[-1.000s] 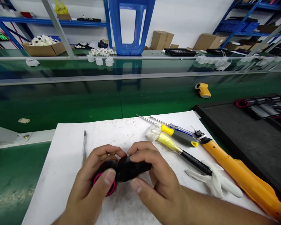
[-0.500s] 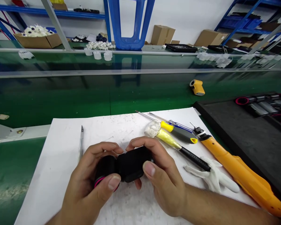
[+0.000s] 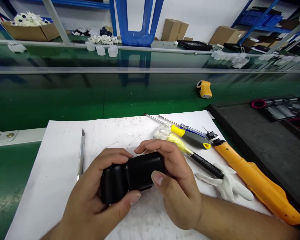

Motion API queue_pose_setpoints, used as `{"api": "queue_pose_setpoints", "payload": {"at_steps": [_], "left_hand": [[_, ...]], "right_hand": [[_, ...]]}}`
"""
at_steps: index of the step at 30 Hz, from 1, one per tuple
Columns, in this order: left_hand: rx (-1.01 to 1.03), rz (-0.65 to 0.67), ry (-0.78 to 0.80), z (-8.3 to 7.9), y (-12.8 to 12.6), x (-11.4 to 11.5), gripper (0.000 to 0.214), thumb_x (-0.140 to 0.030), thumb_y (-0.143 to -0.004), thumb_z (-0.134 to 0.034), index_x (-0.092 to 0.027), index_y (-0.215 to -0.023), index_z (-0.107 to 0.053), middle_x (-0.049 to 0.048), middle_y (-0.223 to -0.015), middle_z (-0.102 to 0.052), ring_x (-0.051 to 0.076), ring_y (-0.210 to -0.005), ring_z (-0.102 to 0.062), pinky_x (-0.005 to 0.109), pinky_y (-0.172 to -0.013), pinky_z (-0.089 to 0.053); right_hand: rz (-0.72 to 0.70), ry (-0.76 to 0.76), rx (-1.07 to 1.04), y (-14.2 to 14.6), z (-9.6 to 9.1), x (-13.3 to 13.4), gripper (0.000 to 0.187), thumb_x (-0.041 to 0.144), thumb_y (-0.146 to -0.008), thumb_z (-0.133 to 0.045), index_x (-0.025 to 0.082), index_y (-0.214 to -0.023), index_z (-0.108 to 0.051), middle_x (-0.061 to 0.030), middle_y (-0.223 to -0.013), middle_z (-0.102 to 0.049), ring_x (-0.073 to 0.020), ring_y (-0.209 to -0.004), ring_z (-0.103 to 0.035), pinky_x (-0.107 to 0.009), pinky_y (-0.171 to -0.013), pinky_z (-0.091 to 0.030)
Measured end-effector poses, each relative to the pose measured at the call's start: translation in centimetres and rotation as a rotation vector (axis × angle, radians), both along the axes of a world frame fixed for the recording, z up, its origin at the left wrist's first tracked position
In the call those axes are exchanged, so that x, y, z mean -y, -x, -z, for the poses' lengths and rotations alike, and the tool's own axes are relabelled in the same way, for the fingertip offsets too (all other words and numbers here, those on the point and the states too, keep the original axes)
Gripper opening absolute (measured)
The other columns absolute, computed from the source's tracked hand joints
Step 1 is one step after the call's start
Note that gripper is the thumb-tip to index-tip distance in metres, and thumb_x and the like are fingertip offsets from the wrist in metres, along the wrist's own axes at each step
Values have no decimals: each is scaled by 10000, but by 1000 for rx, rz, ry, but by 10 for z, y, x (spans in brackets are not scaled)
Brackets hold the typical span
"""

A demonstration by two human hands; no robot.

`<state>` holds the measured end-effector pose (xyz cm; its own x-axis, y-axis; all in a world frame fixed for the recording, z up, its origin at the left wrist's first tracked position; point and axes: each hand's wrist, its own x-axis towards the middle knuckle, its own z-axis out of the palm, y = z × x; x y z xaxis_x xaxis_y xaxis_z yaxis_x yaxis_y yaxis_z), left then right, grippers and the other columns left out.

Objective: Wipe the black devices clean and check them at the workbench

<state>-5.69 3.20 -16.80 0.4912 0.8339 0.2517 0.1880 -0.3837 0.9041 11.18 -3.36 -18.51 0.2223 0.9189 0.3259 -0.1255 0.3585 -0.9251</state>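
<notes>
Between my hands is a black plastic housing (image 3: 142, 171) with a rounded end on the left and a boxy part on the right. My left hand (image 3: 100, 196) is wrapped round the rounded end, thumb along its lower edge. My right hand (image 3: 176, 186) grips the boxy end, thumb on the near face and fingers curled over the top. Beneath them lies a white paper sheet (image 3: 57, 156). Left of my hands is a craft knife (image 3: 81, 155). To the right lie a yellow-and-grey screwdriver (image 3: 193, 139) and a black-handled tool with a wrapped head (image 3: 206, 164).
An orange electric screwdriver (image 3: 255, 180) and a white glove (image 3: 228, 186) lie at the right. Beyond them a black foam tray (image 3: 242, 126) holds several dark parts with pink rings. A yellow housing (image 3: 205, 89) rests on the green conveyor belt (image 3: 77, 96) ahead.
The black housing has been turned in my hands: the pink ring at its left end no longer shows. My left thumb has slid right along it. The camera view has shifted slightly.
</notes>
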Motion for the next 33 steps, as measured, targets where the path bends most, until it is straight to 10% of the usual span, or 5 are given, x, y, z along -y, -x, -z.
{"api": "queue_pose_setpoints", "payload": {"at_steps": [7, 33], "left_hand": [[16, 47, -153, 4, 3, 3, 413, -233, -784, -773, -358, -1147, -624, 15, -1138, -685, 211, -1045, -666, 303, -906, -579], [-204, 62, -449, 1, 10, 8, 288, -207, -911, -577, -283, -1177, -498, 9, -1185, -552, 145, -1078, -605, 243, -950, -547]], "right_hand": [[24, -26, 7, 0, -2, 1, 277, 179, -1001, -443, 263, -1247, -540, -44, -1116, -620, -183, -972, -592, -359, -851, -506], [94, -286, 296, -2, -9, -2, 572, 15, -704, -497, 144, -1260, -526, -94, -1079, -610, -197, -982, -623, -326, -764, -558]]}}
